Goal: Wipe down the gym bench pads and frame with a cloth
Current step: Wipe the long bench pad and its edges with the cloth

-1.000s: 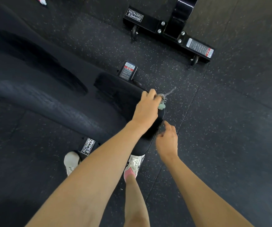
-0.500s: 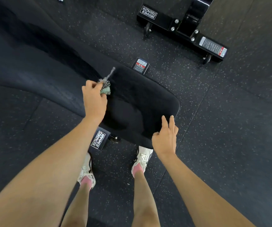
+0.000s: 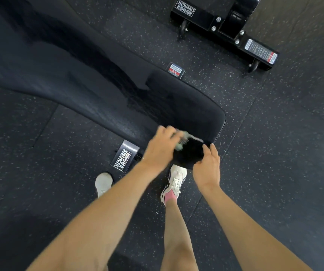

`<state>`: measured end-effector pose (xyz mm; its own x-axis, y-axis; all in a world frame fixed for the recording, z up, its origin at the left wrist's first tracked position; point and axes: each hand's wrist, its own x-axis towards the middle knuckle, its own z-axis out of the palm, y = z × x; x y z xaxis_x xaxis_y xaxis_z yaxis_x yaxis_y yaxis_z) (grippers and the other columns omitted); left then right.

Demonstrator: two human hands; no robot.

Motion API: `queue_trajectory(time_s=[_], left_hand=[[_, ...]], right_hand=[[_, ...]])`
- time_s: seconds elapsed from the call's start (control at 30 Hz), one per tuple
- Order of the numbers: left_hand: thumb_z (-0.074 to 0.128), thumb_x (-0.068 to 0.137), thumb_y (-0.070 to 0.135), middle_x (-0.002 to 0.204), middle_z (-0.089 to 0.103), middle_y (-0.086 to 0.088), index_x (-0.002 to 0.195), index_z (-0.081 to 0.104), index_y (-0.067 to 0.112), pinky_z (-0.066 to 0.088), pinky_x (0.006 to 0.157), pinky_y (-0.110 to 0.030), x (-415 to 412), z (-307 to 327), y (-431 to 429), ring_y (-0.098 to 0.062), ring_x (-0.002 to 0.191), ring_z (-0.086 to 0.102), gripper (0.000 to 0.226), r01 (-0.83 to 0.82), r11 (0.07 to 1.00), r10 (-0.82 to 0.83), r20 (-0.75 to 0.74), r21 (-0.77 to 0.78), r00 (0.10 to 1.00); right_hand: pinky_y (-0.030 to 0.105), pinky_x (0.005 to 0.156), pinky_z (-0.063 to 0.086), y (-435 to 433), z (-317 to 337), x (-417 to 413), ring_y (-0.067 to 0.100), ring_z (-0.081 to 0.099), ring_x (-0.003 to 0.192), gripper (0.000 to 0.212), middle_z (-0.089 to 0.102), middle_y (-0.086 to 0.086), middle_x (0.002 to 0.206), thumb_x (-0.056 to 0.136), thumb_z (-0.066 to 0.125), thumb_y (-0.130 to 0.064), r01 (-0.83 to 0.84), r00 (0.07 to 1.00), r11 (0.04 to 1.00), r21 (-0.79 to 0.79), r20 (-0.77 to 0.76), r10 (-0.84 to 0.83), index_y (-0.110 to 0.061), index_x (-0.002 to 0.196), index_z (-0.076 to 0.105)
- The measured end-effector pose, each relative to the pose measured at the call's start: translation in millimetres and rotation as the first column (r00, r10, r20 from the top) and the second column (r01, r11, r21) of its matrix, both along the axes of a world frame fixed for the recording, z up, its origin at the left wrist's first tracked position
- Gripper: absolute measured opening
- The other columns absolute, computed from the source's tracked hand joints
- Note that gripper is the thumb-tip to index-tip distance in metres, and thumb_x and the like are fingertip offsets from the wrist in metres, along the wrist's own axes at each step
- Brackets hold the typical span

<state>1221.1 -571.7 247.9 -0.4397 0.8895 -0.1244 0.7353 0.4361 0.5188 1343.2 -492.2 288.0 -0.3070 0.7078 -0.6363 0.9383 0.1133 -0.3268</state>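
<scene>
A cloth [image 3: 181,142] is gripped by the left hand [image 3: 160,151] on the bench [image 3: 186,106]; the right hand [image 3: 208,169] is held straight-fingered.

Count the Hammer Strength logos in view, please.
2. One logo is on the bench foot near the left hand; another is on the wheeled base at top. More may be hidden.

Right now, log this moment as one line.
left hand: grips cloth, motion-blurred, at near edge of seat pad | right hand: open, fingers by same edge | phase: pad wipe
</scene>
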Motion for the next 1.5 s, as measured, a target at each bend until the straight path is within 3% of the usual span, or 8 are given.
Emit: queue_trajectory(time_s=[0.23, 0.5, 0.67, 0.93, 1.07, 1.17, 1.3, 1.5], left_hand=[[0.057, 0.080, -0.010, 0.111, 0.053, -0.016, 0.110, 0.064, 0.000, 0.042, 0.071, -0.030, -44.8, 2.3, -14.8, -0.033, 0.097, 0.045, 0.032, -0.580, 0.813, 0.575, -0.089, -0.052, 0.814], [0.083, 0.053, 0.000, 0.093, 0.055, -0.005, 0.116, 0.055, 0.012, 0.034, 0.041, -0.021, 79.2, -3.6, -9.9, -0.020, 0.080, 0.046, 0.070, -0.093, 0.992, 0.098, 0.051, -0.088, 0.994], [0.082, 0.054, -0.004, 0.095, 0.054, -0.004, 0.119, 0.058, 0.017, 0.046, 0.047, -0.018, 41.0, -2.3, -40.7, -0.018, 0.085, 0.046, 0.072, 0.112, 0.992, -0.112, -0.001, -0.055, 0.994], [0.070, 0.078, -0.003, 0.114, 0.051, -0.010, 0.128, 0.060, 0.017, 0.052, 0.080, -0.028, 44.4, -2.3, -52.7, -0.010, 0.096, 0.042, 0.055, -0.548, 0.836, 0.544, 0.196, -0.035, 0.816], [0.069, 0.084, 0.009, 0.110, 0.050, 0.000, 0.122, 0.061, 0.026, 0.044, 0.064, -0.023, 74.4, 3.2, -38.0, -0.018, 0.097, 0.052, 0.043, -0.446, 0.889, 0.456, 0.308, -0.107, 0.835], [0.084, 0.056, -0.005, 0.096, 0.060, -0.005, 0.110, 0.071, 0.019, 0.039, 0.040, -0.020, 61.0, -1.1, -47.5, -0.014, 0.089, 0.043, 0.061, -0.234, 0.972, 0.230, 0.161, 0.004, 0.960], [0.075, 0.060, -0.008, 0.092, 0.061, -0.008, 0.105, 0.072, 0.013, 0.042, 0.041, -0.022, 11.7, 5.6, -62.1, -0.020, 0.088, 0.046, 0.049, -0.128, 0.991, 0.125, 0.063, 0.046, 0.990], [0.057, 0.074, -0.007, 0.102, 0.057, -0.010, 0.100, 0.071, 0.010, 0.042, 0.056, -0.035, -108.8, -0.4, -84.1, -0.027, 0.099, 0.042, 0.034, -0.604, 0.797, 0.599, -0.121, -0.011, 0.792]], right_hand=[[0.031, 0.099, 0.042, -5.9, 4.0, -1.6, 0.023, 0.034, 0.139, 0.065, 0.016, -0.003, 0.161, 0.089, 0.039, 0.011, 0.073, 0.997, 0.997, 0.008, 0.007, -0.073, -0.011, 0.150, 0.032], [0.023, 0.090, 0.038, -1.5, -3.0, 8.6, 0.026, 0.044, 0.132, 0.049, 0.039, 0.003, 0.150, 0.087, 0.040, 0.011, 0.079, 0.995, 0.997, 0.017, -0.058, -0.078, -0.003, 0.132, 0.052], [0.031, 0.108, 0.033, -4.0, 3.3, 6.2, 0.021, 0.028, 0.143, 0.062, 0.023, 0.003, 0.158, 0.089, 0.037, 0.013, 0.092, 0.994, 0.995, -0.029, -0.050, -0.093, -0.008, 0.147, 0.036], [0.029, 0.106, 0.034, -20.4, 4.9, 3.8, 0.019, 0.022, 0.145, 0.061, 0.014, 0.001, 0.161, 0.091, 0.036, 0.012, 0.049, 0.999, 0.999, -0.001, -0.006, -0.049, -0.008, 0.149, 0.032], [0.034, 0.107, 0.035, -27.5, 1.3, 1.8, 0.022, 0.024, 0.144, 0.060, 0.016, 0.002, 0.160, 0.089, 0.036, 0.012, 0.020, 1.000, 1.000, 0.020, 0.003, -0.020, -0.006, 0.145, 0.038], [0.041, 0.106, 0.039, -31.3, 1.7, -2.5, 0.023, 0.024, 0.143, 0.057, 0.016, 0.002, 0.160, 0.090, 0.039, 0.011, -0.001, 1.000, 0.999, 0.043, 0.013, 0.001, -0.010, 0.142, 0.042], [0.041, 0.108, 0.037, -36.9, 3.7, -18.7, 0.023, 0.018, 0.145, 0.064, 0.010, 0.002, 0.161, 0.090, 0.043, 0.008, -0.045, 0.999, 0.999, 0.030, -0.006, 0.046, -0.016, 0.148, 0.034], [0.037, 0.104, 0.040, -40.1, 0.6, -51.6, 0.024, 0.023, 0.141, 0.063, 0.010, 0.005, 0.161, 0.092, 0.044, 0.007, -0.126, 0.991, 0.991, 0.044, -0.050, 0.128, -0.016, 0.149, 0.030]])
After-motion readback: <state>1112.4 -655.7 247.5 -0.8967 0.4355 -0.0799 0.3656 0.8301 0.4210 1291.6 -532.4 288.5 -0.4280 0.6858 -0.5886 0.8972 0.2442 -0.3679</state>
